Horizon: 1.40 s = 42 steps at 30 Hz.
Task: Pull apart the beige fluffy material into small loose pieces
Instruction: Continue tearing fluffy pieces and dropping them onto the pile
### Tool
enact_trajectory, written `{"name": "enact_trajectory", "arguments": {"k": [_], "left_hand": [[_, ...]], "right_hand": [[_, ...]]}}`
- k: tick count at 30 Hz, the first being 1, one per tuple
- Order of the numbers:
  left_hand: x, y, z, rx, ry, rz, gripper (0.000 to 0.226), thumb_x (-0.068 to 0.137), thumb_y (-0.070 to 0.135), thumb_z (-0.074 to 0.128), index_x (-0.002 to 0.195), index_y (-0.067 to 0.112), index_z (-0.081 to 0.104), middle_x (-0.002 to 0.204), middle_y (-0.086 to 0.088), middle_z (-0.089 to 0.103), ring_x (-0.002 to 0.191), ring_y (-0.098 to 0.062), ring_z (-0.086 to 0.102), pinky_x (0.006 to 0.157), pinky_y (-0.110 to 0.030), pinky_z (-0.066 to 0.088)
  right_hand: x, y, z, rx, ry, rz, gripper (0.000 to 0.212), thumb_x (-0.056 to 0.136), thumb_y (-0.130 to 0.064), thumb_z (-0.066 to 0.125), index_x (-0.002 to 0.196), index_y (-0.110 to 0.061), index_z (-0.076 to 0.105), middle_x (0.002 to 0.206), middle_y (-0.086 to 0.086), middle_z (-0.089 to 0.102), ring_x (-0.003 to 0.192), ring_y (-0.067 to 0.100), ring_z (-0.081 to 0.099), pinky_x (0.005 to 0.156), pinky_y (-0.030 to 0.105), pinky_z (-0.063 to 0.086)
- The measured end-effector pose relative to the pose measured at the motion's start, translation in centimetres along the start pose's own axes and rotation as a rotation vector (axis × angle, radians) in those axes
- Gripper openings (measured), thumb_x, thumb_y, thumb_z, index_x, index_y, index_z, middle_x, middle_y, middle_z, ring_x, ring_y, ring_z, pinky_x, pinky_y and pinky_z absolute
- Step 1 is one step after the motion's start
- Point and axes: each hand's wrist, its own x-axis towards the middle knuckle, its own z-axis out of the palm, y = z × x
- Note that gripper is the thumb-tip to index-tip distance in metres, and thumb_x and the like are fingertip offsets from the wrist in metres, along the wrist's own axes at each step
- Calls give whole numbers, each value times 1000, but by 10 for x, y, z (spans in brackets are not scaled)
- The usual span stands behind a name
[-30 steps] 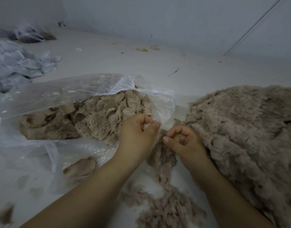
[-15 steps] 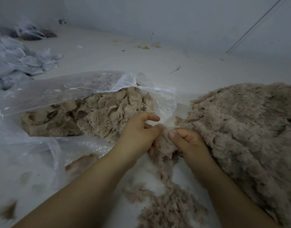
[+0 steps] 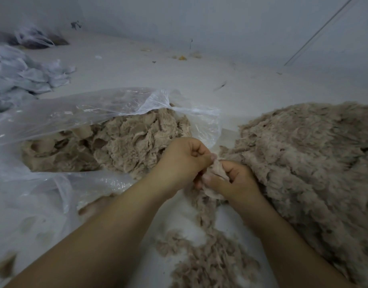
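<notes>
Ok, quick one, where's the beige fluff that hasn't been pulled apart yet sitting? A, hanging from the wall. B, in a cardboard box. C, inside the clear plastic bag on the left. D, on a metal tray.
C: the folded, clumped beige fluff lies inside the open clear plastic bag to the left of the hands, while the loose pile sits on the right.

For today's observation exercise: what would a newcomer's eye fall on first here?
Two hands, left hand and right hand, pinch a beige tuft at centre. A big fluffy heap fills the right side; a clear plastic bag of clumps lies left.
</notes>
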Motion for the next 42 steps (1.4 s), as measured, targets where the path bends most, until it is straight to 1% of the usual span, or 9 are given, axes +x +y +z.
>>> {"name": "enact_trajectory", "arguments": {"k": [4,9,15,20,23,26,32,37,42], "left_hand": [[1,-4,-7,-46,107,22,21,91,5,65,72,0,60,50,-11,60,32,-21,50,37,-24,43],[-12,-9,-24,83,140,50,27,92,7,63,66,4,59,51,-13,61,33,-24,52,41,-27,45],[-49,0,-48,241,-617,-237,10,88,26,71,87,16,73,61,-13,69,33,-17,52,42,-19,43],[-43,-1,-13,289,-75,-83,31,81,40,74,70,11,67,54,13,64,47,-6,61,35,-22,38],[-36,0,0,-10,36,-92,25,82,22,77,63,10,66,83,9,72,69,-4,70,35,-18,37],[-36,0,3,-122,67,-117,16,84,4,72,70,-2,68,93,2,73,62,-6,68,37,-15,39],[-37,-5,-9,-145,53,-139,24,94,8,61,70,5,58,56,-2,57,40,-19,42,43,-25,38],[-32,-5,-7,-143,120,-58,21,96,6,58,75,4,57,53,-8,51,37,-20,42,40,-26,38],[-15,0,-36,-92,435,102,21,95,-4,48,77,6,53,50,-8,56,32,-21,45,35,-21,36]], "right_hand": [[4,4,2,-25,141,29,31,98,-8,48,88,16,65,81,34,64,73,31,59,68,39,50],[4,5,-1,56,92,92,44,105,-16,32,90,9,65,48,-10,60,46,-4,56,49,6,41],[-1,1,0,10,83,115,46,103,-29,39,98,2,72,65,-9,71,66,1,67,62,10,48],[-4,-4,3,48,43,120,37,99,-27,44,103,-6,74,96,12,76,91,20,73,73,19,55],[-4,-5,3,101,83,124,38,88,-40,49,104,-15,73,102,4,76,99,18,71,79,22,56],[-3,-2,0,104,115,169,52,86,-48,47,115,-11,70,108,7,74,104,21,69,88,29,56],[1,-2,2,101,133,188,45,83,-56,49,83,-15,67,57,-10,59,48,0,53,47,13,40],[1,0,3,-31,27,47,22,96,-6,53,83,7,66,56,1,63,52,-1,52,52,10,41],[6,4,1,-47,106,88,33,100,-3,46,70,-3,61,40,-13,41,36,-2,35,43,8,31]]}}
